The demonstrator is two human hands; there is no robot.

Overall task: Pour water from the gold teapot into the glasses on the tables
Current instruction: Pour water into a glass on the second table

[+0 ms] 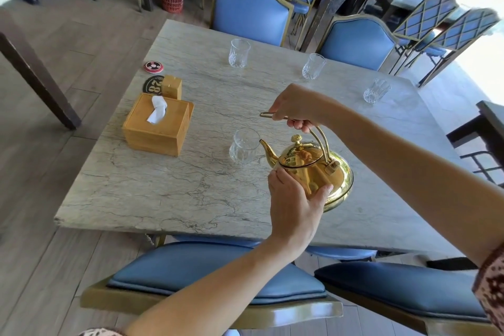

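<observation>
Right hand [296,110] is gripping the teapot [313,169] handle, left hand [294,199] cupping its body; she's needing a slow tilt, spout over the nearest glass [244,148].

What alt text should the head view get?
A person's right hand grips the handle of a shiny gold metal teapot while the left hand steadies its body, spout at the rim of a clear glass tumbler on a pale marble table. Three more clear glasses and a wooden tissue box stand farther off.
</observation>
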